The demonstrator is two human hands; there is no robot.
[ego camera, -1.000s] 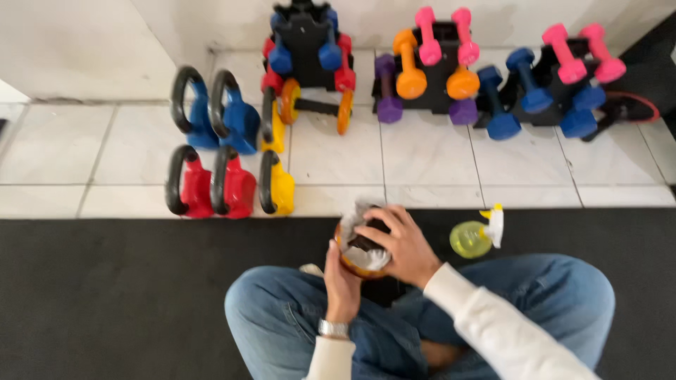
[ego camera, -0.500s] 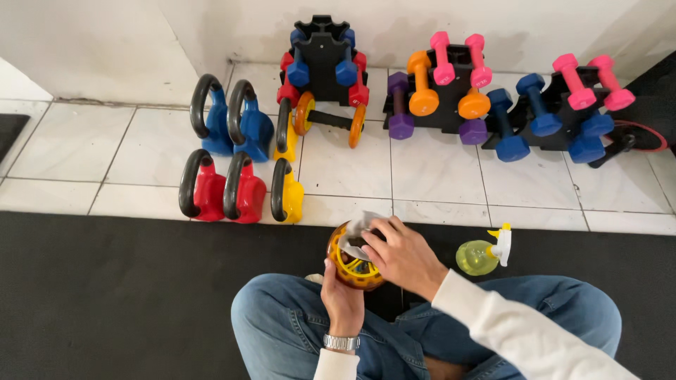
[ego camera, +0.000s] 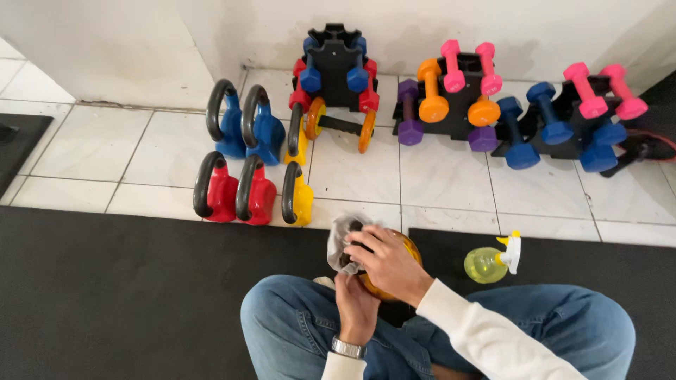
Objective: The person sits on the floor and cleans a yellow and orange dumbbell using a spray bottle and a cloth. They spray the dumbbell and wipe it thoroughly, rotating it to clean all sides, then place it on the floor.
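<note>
Over the lap, just near of the yellow kettlebell (ego camera: 297, 199), the left hand (ego camera: 356, 304) grips the orange weight (ego camera: 394, 271) from below while the right hand (ego camera: 387, 262) presses a grey cloth (ego camera: 341, 238) onto its top.

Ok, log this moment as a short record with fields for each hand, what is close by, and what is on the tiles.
left hand: steadies the orange kettlebell from below, in the lap
right hand: presses a white cloth on the kettlebell's top
nearby: yellow spray bottle lying on the black mat
tiles: red kettlebells, blue kettlebells, yellow kettlebells; dumbbell racks by the wall
</note>
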